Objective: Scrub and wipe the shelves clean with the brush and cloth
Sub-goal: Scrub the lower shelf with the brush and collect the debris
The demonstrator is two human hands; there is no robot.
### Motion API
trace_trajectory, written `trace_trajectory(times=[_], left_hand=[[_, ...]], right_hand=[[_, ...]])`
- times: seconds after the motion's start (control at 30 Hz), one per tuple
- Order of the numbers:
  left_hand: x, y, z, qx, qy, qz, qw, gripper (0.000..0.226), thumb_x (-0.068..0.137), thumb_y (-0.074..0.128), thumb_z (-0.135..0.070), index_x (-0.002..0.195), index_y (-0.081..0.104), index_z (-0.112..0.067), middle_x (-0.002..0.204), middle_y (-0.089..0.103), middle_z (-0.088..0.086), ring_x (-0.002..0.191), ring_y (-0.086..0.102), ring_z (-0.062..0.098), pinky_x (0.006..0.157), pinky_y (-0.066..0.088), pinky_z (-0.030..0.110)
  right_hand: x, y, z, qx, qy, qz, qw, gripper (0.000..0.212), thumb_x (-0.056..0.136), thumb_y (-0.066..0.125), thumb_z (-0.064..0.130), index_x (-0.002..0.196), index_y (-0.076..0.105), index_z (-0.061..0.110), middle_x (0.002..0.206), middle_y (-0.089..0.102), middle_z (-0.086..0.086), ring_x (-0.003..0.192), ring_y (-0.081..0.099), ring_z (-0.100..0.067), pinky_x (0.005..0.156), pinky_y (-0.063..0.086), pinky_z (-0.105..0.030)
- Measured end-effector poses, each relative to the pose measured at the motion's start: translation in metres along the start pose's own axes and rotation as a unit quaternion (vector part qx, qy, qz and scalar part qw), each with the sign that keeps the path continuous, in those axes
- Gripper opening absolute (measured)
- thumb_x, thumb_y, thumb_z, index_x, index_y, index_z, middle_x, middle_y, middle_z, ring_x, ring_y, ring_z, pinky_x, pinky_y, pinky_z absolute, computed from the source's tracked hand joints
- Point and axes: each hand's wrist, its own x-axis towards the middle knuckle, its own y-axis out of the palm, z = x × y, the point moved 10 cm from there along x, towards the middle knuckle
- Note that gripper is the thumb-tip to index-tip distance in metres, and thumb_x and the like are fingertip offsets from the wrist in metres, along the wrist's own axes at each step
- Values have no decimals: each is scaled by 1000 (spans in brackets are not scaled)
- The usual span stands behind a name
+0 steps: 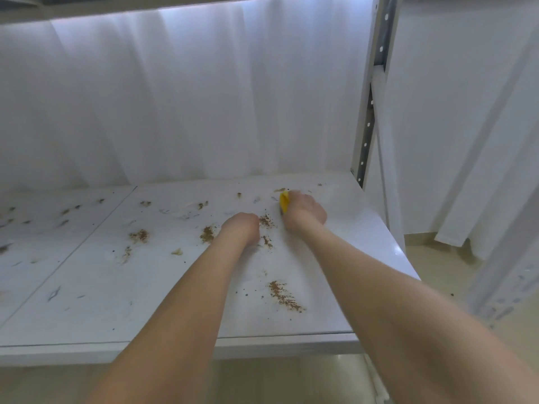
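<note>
I am gripping a yellow cleaning tool [284, 201] in my right hand [304, 212], fingers curled round it, and pressing it against the white shelf [335, 258] toward the back right corner, near the metal upright [370, 112]; I cannot tell whether it is the brush or the cloth. My left hand [240, 230] is resting knuckles-up on the shelf just beside it, its fingers tucked under, so I cannot tell whether it holds anything. Brown crumbs [284, 295] are lying scattered around both hands.
</note>
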Motion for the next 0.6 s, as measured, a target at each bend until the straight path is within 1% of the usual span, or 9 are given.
trace_trajectory(times=[0.03, 0.1, 0.17, 0.27, 0.33, 0.4, 0.47, 0.5, 0.6], left_hand=[[-2, 1, 1, -5, -5, 6, 1000, 21, 90, 43, -6, 106, 57, -3, 73, 46, 3, 76, 48, 22, 69, 40, 29], [-7, 3, 2, -13, -16, 22, 1000, 17, 93, 46, -18, 104, 55, -8, 95, 58, 6, 93, 56, 26, 77, 44, 31], [-13, 8, 4, -24, -22, 30, 999, 29, 93, 48, -24, 115, 52, -6, 112, 58, 9, 105, 56, 27, 86, 44, 33], [-26, 6, 8, -77, -32, 8, 996, 45, 92, 47, -15, 134, 36, -5, 126, 52, 13, 113, 53, 30, 89, 45, 35], [-33, -6, 13, -123, -25, -34, 991, 48, 93, 39, -6, 140, 32, -6, 134, 48, 15, 118, 51, 29, 86, 45, 34], [-41, -24, 25, -153, -32, -94, 983, 43, 91, 36, 0, 133, 44, -8, 130, 51, 13, 113, 54, 27, 76, 43, 31], [-50, -35, 39, -164, -51, -140, 975, 33, 89, 39, 5, 113, 58, -7, 113, 58, 13, 97, 58, 25, 71, 41, 28], [-54, -36, 44, -169, -61, -154, 972, 31, 89, 42, 5, 109, 62, -6, 107, 61, 11, 90, 58, 23, 70, 42, 28], [-58, -33, 45, -178, -69, -160, 968, 19, 89, 55, -1, 100, 70, -6, 100, 68, 9, 88, 65, 25, 72, 50, 30]], right_hand=[[-7, 10, 15, 0, -17, 15, 1000, 34, 91, 43, 13, 123, 51, 24, 122, 57, -7, 112, 57, -30, 75, 39, -32], [-19, 26, 39, 3, -47, 36, 998, 35, 90, 43, 14, 123, 51, 25, 123, 57, -7, 112, 56, -29, 74, 39, -32], [-26, 30, 49, 17, -60, 44, 997, 37, 90, 45, 15, 124, 51, 27, 123, 57, -7, 111, 57, -29, 73, 40, -33], [-28, 16, 32, 70, -47, 30, 996, 42, 91, 52, 20, 132, 47, 29, 127, 56, -4, 114, 55, -28, 77, 41, -33], [-26, -4, 4, 91, -13, -5, 996, 45, 93, 48, 23, 137, 41, 30, 129, 54, -7, 116, 54, -31, 83, 43, -35], [-20, -27, -33, 68, 30, -45, 996, 42, 95, 41, 22, 136, 40, 29, 128, 54, -11, 117, 52, -33, 83, 42, -35], [-18, -43, -68, 35, 83, -62, 994, 40, 94, 39, 17, 132, 43, 26, 126, 54, -13, 115, 52, -34, 78, 38, -34], [-18, -45, -81, 20, 103, -56, 993, 39, 93, 39, 15, 130, 44, 23, 125, 54, -13, 115, 51, -34, 76, 38, -34], [-28, -34, -75, -6, 93, -40, 995, 36, 93, 41, 13, 128, 46, 20, 124, 56, -12, 114, 53, -33, 77, 38, -33]])
